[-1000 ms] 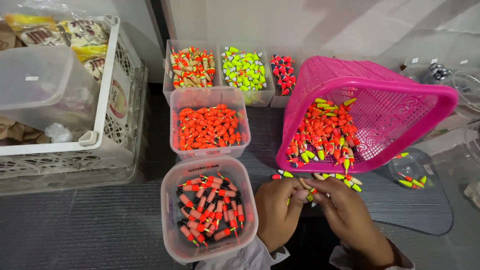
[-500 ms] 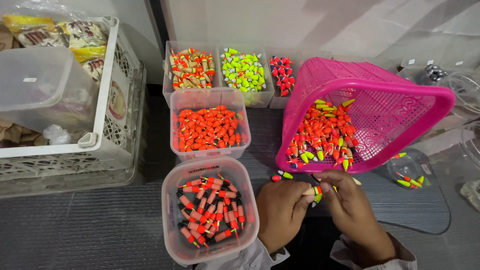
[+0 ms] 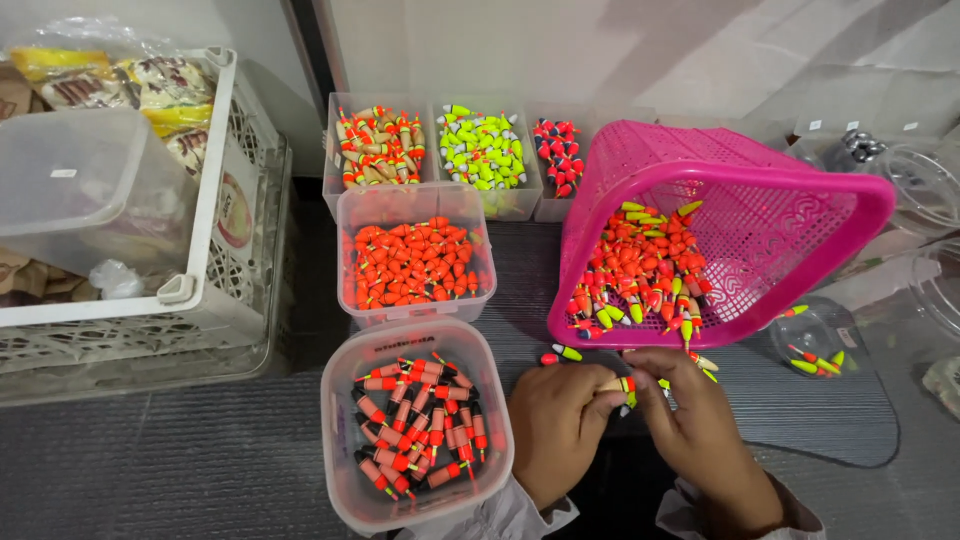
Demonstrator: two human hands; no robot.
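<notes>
My left hand (image 3: 556, 428) and right hand (image 3: 697, 432) pinch one small fishing float (image 3: 618, 384) between fingertips. The tipped pink basket (image 3: 790, 215) sits just beyond.

Between the two grips sits a tan float (image 3: 617, 384) banded red and yellow. Just above them the tilted basket (image 3: 800, 215) is hot pink with a lattice pattern, heaped with red, orange and neon-yellow floats (image 3: 640, 270). Left of the left grip (image 3: 557, 425), a frosted tub (image 3: 352, 480) holds salmon-pink floats (image 3: 415, 420) with red bands and black tips. Beyond it, a clear tub (image 3: 350, 205) is full of solid orange floats (image 3: 415, 262). The surface (image 3: 200, 460) is dark grey and ribbed.
</notes>
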